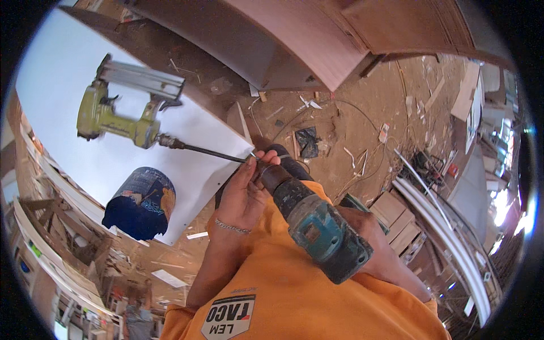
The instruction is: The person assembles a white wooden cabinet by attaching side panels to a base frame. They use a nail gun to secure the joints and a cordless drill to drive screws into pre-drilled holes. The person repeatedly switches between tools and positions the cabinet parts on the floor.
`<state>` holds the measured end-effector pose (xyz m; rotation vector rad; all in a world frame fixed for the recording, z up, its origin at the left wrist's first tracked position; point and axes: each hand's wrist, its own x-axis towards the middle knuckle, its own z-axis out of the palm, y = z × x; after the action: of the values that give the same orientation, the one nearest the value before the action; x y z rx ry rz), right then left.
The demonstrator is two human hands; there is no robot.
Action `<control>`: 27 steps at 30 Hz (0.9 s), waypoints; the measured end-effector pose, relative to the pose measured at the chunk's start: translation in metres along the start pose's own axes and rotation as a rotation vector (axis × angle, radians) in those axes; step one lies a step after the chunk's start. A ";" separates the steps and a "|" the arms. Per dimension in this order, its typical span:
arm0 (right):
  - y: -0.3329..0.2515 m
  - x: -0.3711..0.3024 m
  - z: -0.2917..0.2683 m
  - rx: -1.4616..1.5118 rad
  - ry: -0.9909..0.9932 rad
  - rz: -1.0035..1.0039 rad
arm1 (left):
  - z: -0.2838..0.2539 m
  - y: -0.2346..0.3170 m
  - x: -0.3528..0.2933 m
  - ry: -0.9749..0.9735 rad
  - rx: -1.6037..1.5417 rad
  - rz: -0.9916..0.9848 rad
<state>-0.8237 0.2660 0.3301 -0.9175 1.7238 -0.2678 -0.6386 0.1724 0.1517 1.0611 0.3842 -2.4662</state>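
Left hand point(245, 192) up at the drill's point(309, 224) nose, fingers pinched round the chuck point(271, 174) and a small bit or screw point(253, 157) at its tip; silver bracelet point(231, 227) on the wrist. Right hand point(371, 241) clenched on the drill grip, mostly hidden behind the teal body; drill angled up-left, tip just at the corner of the white board point(73, 85). On the board: green nail gun point(122, 110), lying flat, black hose point(207, 151) running from it toward the drill tip; dark blue can point(141, 201) near the board's edge, just left of the left hand. Below: orange shirt point(294, 294). Around: dirt floor point(351, 119) strewn with wood scraps and wires; wooden panels point(294, 39) leaning at top; white strips point(447, 226) stacked at right.
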 end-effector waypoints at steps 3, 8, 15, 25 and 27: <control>-0.013 0.018 -0.009 -0.051 -0.085 -0.007 | -0.014 -0.005 0.007 -0.099 -0.181 0.064; -0.041 0.019 -0.003 -0.173 -0.065 -0.016 | -0.016 -0.005 0.013 -0.058 -0.231 0.016; -0.061 0.021 0.013 -0.084 0.085 0.060 | -0.017 -0.006 0.019 -0.102 -0.331 -0.025; -0.067 0.025 0.010 -0.207 0.037 0.031 | -0.014 -0.005 0.024 -0.059 -0.468 -0.036; -0.069 0.029 0.009 -0.248 0.007 0.010 | -0.011 -0.003 0.020 -0.067 -0.451 -0.025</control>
<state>-0.7875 0.2023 0.3471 -1.0875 1.7942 -0.0501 -0.6454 0.1737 0.1291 0.7846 0.8854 -2.2705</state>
